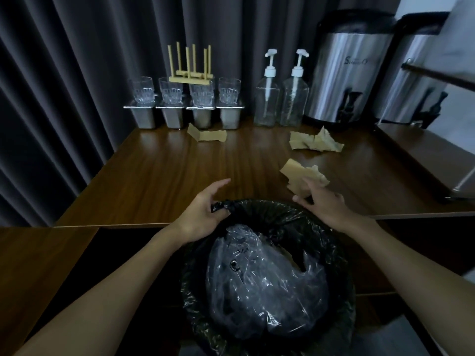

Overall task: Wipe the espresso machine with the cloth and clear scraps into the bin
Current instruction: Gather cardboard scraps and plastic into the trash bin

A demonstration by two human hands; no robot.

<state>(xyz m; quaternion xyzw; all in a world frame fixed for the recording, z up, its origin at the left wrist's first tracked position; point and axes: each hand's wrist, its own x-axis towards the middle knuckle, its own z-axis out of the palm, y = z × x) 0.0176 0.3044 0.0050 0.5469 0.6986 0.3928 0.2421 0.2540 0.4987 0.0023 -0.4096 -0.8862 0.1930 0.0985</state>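
Clearing a scrap (300, 173) into the bin (267, 205)
The right hand (323, 204) is pinching the scrap on the tabletop (154, 176) just behind the bin; the left hand (203, 209) is gripping the bin's rim. Next, probably lifting it over.

Left hand (205, 209) grips bin (190, 299) rim. Right hand (323, 206) pinches near scrap (295, 173) just beyond bin; far scraps (314, 142) lie well beyond it.
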